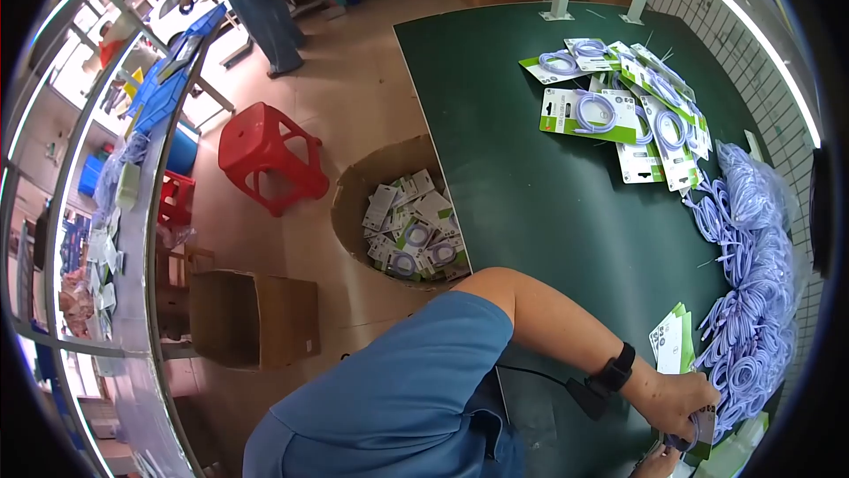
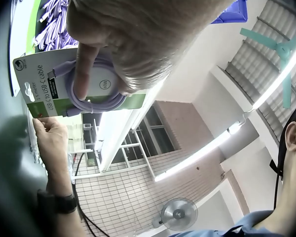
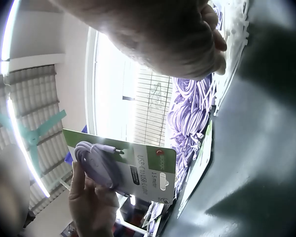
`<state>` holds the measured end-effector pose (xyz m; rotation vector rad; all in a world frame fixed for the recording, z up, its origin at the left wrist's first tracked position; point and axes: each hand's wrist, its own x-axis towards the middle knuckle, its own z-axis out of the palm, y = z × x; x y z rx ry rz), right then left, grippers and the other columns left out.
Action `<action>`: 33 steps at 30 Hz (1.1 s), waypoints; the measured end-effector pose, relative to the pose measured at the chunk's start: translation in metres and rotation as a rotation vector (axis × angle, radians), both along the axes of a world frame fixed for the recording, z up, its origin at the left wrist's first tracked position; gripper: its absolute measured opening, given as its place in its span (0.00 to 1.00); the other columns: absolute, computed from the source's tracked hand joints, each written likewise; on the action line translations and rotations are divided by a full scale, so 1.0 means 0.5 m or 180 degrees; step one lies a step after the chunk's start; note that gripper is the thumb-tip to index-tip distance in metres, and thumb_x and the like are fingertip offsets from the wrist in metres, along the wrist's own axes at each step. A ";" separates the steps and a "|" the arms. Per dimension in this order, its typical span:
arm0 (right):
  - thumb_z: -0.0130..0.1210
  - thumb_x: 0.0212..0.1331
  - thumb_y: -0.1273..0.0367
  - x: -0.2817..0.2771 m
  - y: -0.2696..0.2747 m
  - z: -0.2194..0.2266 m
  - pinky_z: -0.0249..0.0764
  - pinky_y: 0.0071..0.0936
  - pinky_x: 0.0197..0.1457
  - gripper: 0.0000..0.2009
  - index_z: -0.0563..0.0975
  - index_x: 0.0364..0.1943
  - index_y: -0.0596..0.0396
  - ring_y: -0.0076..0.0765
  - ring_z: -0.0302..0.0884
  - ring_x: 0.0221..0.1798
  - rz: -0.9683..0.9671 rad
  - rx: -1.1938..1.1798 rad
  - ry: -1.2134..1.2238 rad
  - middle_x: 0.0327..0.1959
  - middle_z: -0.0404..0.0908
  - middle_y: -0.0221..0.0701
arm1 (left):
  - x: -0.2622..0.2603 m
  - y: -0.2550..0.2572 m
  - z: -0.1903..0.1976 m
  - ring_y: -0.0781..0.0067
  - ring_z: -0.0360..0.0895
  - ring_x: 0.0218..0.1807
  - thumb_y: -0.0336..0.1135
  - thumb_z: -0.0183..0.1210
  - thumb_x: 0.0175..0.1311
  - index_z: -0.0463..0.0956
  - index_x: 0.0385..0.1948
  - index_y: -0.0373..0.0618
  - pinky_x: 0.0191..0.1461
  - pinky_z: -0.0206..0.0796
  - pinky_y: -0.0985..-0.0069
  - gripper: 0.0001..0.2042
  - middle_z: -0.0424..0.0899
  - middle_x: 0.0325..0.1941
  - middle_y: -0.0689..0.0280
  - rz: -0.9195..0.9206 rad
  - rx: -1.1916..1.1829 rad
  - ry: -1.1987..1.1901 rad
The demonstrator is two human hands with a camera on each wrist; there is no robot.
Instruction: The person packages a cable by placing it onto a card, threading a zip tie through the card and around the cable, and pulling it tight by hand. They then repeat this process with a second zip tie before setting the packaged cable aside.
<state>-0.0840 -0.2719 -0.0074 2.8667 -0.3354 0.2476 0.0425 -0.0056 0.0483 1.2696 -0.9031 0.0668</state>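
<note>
My left hand (image 1: pixel 681 403) holds a white-and-green card (image 2: pixel 34 81) printed "USB-C to USB-C cable". A coiled lilac cable (image 2: pixel 101 104) lies against the card's face, and a finger crosses the coil in the left wrist view. The same card (image 3: pixel 155 160) stands tilted in the right wrist view, gripped from its lower left by the left hand (image 3: pixel 91 202). My right hand (image 1: pixel 659 462) is low at the table, beside a bunch of thin white strips (image 3: pixel 234 44). Its fingertips are at the strips; I cannot tell whether they pinch one.
Bundled lilac cables (image 1: pixel 752 301) line the table's wall side. Blank-looking green-and-white cards (image 1: pixel 674 341) lie near the left hand. Carded cables (image 1: pixel 632 107) are heaped farther up the green table (image 1: pixel 531 204). A carton (image 1: pixel 354 186) of carded cables and a red stool (image 1: pixel 270 155) stand alongside.
</note>
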 end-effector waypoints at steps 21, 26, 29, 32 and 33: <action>0.66 0.65 0.78 -0.025 0.100 0.095 0.75 0.24 0.34 0.05 0.83 0.42 0.61 0.22 0.80 0.30 -0.0314 0.2438 -0.2696 0.34 0.89 0.32 | -0.008 0.083 0.034 0.49 0.88 0.54 0.22 0.74 0.48 0.82 0.42 0.39 0.56 0.82 0.62 0.17 0.89 0.48 0.55 -0.0009 0.0557 -0.1596; 0.64 0.68 0.76 -0.027 0.100 0.105 0.73 0.19 0.35 0.06 0.81 0.45 0.60 0.17 0.78 0.32 -0.0404 0.4206 -0.2702 0.35 0.88 0.30 | 0.012 0.072 0.005 0.48 0.88 0.55 0.24 0.76 0.48 0.81 0.41 0.40 0.56 0.82 0.62 0.17 0.89 0.48 0.56 0.0107 0.0766 -0.2085; 0.64 0.69 0.75 -0.035 0.115 0.109 0.72 0.18 0.35 0.06 0.80 0.46 0.60 0.16 0.77 0.32 -0.0230 0.4961 -0.2571 0.35 0.88 0.30 | 0.013 0.072 -0.008 0.48 0.88 0.55 0.25 0.76 0.49 0.81 0.41 0.40 0.56 0.82 0.62 0.17 0.89 0.48 0.55 0.0055 0.0831 -0.2133; 0.64 0.70 0.74 -0.035 0.130 0.116 0.72 0.17 0.35 0.06 0.82 0.47 0.60 0.17 0.77 0.33 -0.0194 0.5927 -0.2206 0.36 0.88 0.31 | 0.019 0.067 -0.014 0.48 0.88 0.55 0.25 0.76 0.49 0.81 0.40 0.40 0.56 0.82 0.61 0.17 0.89 0.48 0.55 0.0038 0.0855 -0.2181; 0.64 0.70 0.74 -0.036 0.135 0.116 0.72 0.17 0.35 0.06 0.82 0.47 0.60 0.17 0.77 0.33 -0.0219 0.5952 -0.2195 0.36 0.88 0.31 | 0.020 0.068 -0.016 0.48 0.88 0.55 0.25 0.76 0.49 0.81 0.40 0.40 0.56 0.82 0.61 0.17 0.89 0.48 0.55 0.0021 0.0861 -0.2188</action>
